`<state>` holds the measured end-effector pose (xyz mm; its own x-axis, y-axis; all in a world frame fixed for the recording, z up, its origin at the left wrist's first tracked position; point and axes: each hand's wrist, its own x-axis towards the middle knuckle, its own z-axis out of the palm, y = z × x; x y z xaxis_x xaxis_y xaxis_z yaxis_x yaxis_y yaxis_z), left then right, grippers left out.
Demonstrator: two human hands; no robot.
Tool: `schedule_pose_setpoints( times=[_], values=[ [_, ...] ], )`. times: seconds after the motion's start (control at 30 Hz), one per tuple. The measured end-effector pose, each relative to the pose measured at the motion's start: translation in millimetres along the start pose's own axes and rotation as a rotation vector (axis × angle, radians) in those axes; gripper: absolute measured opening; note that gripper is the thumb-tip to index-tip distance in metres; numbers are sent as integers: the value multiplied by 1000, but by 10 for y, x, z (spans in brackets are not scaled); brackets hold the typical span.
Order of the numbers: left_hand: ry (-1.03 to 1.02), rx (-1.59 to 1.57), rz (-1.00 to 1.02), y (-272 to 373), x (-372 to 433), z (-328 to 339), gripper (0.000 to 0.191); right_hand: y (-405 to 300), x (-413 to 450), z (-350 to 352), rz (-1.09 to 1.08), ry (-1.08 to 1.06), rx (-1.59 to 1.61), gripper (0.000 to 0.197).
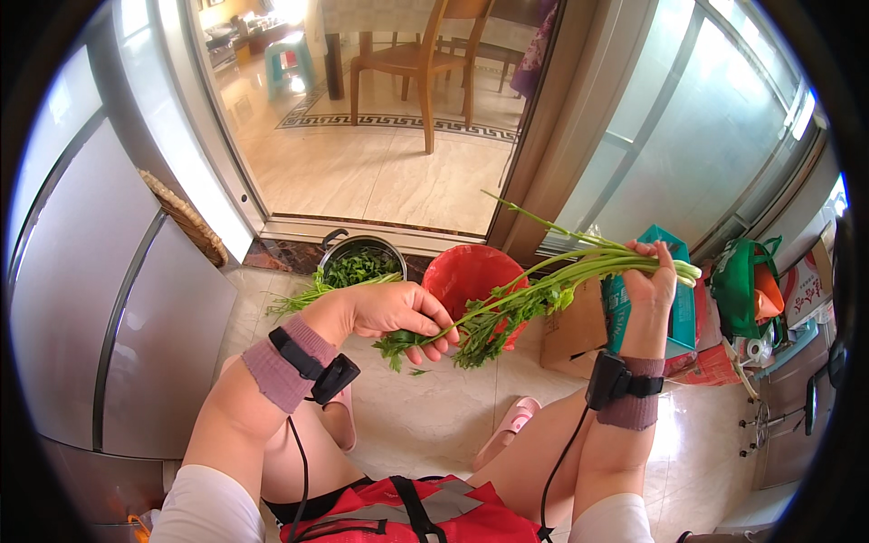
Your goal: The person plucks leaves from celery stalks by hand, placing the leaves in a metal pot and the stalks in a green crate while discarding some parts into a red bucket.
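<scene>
My right hand [653, 277] is closed around the pale stem ends of a bunch of leafy celery [577, 270]. The stalks slant down to the left, their leaves hanging in front of a red bucket or basin [468, 271]. At the leafy end, my left hand [407, 317] pinches one stem and its leaves between thumb and fingers. Beyond my left wrist stands a metal pot [400, 254] with a dark handle. Cut green leaves [360, 266] lie in it, and thin stalks [299, 298] rest across and beside its near side.
A cardboard box [574, 329], a teal plastic crate [682, 312] and a green bag [747, 288] stand on the right. A grey cabinet [156, 305] is at the left. Ahead, a door sill [380, 232] leads to a wooden chair [421, 64]. Pink slippers [509, 424] are on my feet.
</scene>
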<state>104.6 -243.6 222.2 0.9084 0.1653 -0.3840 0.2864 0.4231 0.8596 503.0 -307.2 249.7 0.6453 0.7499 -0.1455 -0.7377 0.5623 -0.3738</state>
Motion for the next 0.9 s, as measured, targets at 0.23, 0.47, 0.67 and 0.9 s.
schedule_pose_setpoints(
  times=[0.23,0.47,0.67,0.9],
  values=[
    [57,57,11,-12,4,-15,19,6,-6,-6,-5,2,1,21],
    [170,133,47,-37,48,-16,17,27,-7,-1,31,1,15,20],
    [361,42,95,-103,123,-112,19,-19,27,-46,20,-16,32,22],
    [331,86,-49,-173,38,-315,19,-108,73,-87,-44,31,33,25]
  ],
)
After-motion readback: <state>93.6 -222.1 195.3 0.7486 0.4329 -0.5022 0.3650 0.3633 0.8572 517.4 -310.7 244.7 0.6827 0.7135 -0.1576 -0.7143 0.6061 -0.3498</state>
